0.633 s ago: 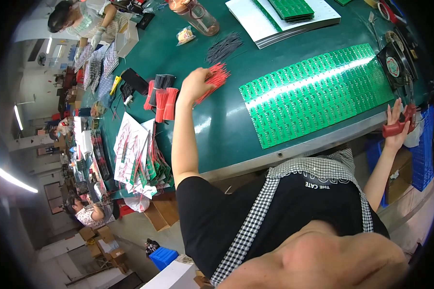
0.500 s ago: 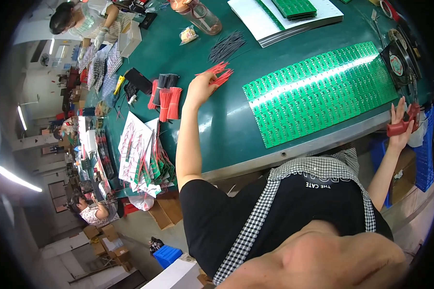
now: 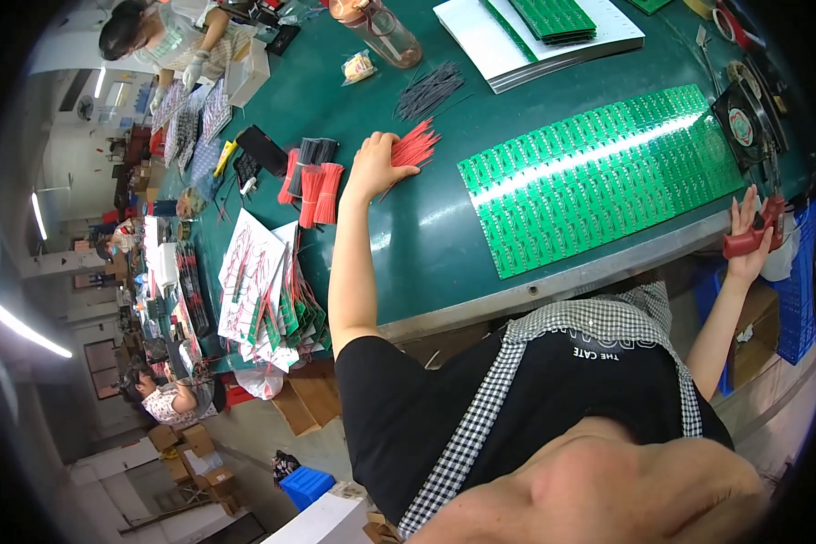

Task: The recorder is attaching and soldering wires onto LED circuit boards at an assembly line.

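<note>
- So, biggest 1st: green surface (image 3: 417,276), w/ metal strip along near edge.
- Block of green PCBs (image 3: 598,181), flat on surface, R of centre, bright glare streak across it.
- White stack (image 3: 485,56), far side, w/ smaller pile of green boards (image 3: 558,18) on top.
- White sheets (image 3: 245,258), L side nr edge, w/ small wired boards (image 3: 290,313) on + beside them, red wires trailing.
- Black device w/ round disc (image 3: 742,127), R end, just beside PCB block.
- Clear bottle (image 3: 394,41) w/ brownish cap, far side.
- Wire bundles (image 3: 310,195), red + dark, grouped L of the left hand.
- Left hand (image 3: 374,170): touching loose red wires, thumb + fingers parted w/ wires fanning out betw them; can't tell if gripped.
- Right hand (image 3: 749,263): out past near edge at far R, holds red-handled tool (image 3: 739,245) across it, fingers mostly straight; exact kind of tool unclear.
- Dark wires (image 3: 429,89), loose pile on surface, just beyond the red ones.
- Loose red wires (image 3: 415,145), on surface at left hand, betw bundles + PCB block.
- Small yellowish pkt (image 3: 359,68), nr bottle.
</note>
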A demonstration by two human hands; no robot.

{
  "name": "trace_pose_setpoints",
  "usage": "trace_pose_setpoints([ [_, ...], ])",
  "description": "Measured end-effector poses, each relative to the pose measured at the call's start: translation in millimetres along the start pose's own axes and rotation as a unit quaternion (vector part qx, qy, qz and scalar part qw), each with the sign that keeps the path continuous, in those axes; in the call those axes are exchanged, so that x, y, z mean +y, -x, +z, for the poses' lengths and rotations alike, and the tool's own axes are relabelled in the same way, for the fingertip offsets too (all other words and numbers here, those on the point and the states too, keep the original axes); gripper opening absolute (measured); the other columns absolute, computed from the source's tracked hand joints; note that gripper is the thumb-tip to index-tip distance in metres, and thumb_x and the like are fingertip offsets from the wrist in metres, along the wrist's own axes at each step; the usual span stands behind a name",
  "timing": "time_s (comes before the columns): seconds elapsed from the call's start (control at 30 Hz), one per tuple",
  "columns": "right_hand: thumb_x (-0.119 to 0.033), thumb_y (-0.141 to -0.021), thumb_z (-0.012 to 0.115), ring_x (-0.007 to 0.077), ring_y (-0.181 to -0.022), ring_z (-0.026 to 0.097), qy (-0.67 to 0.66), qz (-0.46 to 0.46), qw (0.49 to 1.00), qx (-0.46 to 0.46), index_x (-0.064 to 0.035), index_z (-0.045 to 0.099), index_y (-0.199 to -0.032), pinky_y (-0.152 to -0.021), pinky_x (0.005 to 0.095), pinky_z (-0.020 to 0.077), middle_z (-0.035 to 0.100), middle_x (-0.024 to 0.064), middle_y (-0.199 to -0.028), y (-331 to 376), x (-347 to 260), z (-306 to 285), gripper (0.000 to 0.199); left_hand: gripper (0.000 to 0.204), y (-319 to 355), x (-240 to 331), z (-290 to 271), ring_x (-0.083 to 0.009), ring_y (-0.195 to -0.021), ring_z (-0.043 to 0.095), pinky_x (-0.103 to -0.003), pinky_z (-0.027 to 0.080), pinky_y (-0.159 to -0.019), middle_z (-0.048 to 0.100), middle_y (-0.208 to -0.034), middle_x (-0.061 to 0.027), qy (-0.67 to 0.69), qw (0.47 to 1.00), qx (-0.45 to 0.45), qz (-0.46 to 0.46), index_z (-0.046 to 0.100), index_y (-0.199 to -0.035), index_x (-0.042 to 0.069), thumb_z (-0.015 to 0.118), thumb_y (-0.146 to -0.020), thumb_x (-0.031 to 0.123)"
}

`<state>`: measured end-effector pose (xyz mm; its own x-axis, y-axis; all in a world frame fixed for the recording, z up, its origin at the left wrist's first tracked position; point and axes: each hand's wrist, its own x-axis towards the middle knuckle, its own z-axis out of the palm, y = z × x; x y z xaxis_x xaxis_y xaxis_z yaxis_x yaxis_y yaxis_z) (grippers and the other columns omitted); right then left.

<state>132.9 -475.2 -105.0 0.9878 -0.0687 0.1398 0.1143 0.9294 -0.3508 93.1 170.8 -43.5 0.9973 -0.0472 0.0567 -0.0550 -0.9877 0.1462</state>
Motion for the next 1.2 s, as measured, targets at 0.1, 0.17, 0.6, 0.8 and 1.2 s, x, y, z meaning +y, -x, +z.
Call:
trace_pose_setpoints([
  [0.1, -0.008, -0.082, 0.056, 0.031, -0.134, 0.014, 0.001, -0.001, 1.0, 0.012, -0.0094, 0.018, -0.138, -0.109, 0.0503, 0.0085, 0.012, 0.0187, -0.144, 1.4, -0.6, 3.6, 0.068, 0.046, 6.4, 5.2, -2.3, -0.0299, -0.095, 0.051, -0.038, 0.043, -0.081, 0.054, -0.095, -0.0121, 0.025, 0.999, -0.038, 0.001, 0.055, -0.102, 0.004, 0.07, -0.068, 0.03],
  [0.17, -0.008, -0.081, 0.056, 0.0306, -0.134, 0.015, 0.008, -0.002, 1.0, -0.004, -0.0096, 0.019, -0.138, -0.109, 0.0494, 0.0091, 0.012, 0.0181, -0.144, 1.9, -1.8, 5.3, 0.068, 0.041, 8.1, 11.2, -4.5, -0.03, -0.094, 0.052, -0.038, 0.043, -0.081, 0.054, -0.094, -0.0124, 0.031, 0.998, -0.052, 0.0, 0.055, -0.1, 0.004, 0.069, -0.07, 0.028],
  [0.6, -0.008, -0.082, 0.056, 0.0303, -0.133, 0.016, 0.003, 0.0, 1.0, 0.003, -0.0084, 0.02, -0.138, -0.11, 0.0485, 0.0103, 0.013, 0.0183, -0.144, 2.9, 0.7, 6.9, 0.067, 0.012, -2.9, 21.6, 5.3, -0.0356, -0.076, 0.057, -0.043, 0.046, -0.07, 0.056, -0.076, -0.0202, -0.066, 0.995, -0.059, 0.036, 0.048, -0.076, -0.002, 0.053, -0.066, 0.001],
  [0.8, -0.008, -0.082, 0.056, 0.0304, -0.133, 0.017, -0.001, 0.001, 1.0, 0.0, -0.0069, 0.02, -0.137, -0.11, 0.0485, 0.0105, 0.013, 0.0189, -0.144, 1.9, 1.5, 6.1, 0.066, 0.012, 0.1, 17.1, 7.6, -0.0358, -0.075, 0.057, -0.043, 0.046, -0.07, 0.056, -0.075, -0.0212, -0.067, 0.996, -0.04, 0.049, 0.048, -0.075, -0.003, 0.052, -0.065, 0.0],
  [1.2, -0.001, -0.081, 0.054, 0.0299, -0.133, 0.016, -0.053, 0.013, 0.998, -0.011, -0.0087, 0.022, -0.138, -0.109, 0.05, 0.0078, 0.013, 0.019, -0.144, 0.4, -1.1, -2.1, 0.066, 0.014, 3.6, -2.1, 10.4, -0.0351, -0.075, 0.055, -0.041, 0.044, -0.068, 0.055, -0.081, -0.0193, 0.051, 0.998, 0.001, 0.048, 0.048, -0.084, -0.003, 0.049, -0.071, 0.003],
])
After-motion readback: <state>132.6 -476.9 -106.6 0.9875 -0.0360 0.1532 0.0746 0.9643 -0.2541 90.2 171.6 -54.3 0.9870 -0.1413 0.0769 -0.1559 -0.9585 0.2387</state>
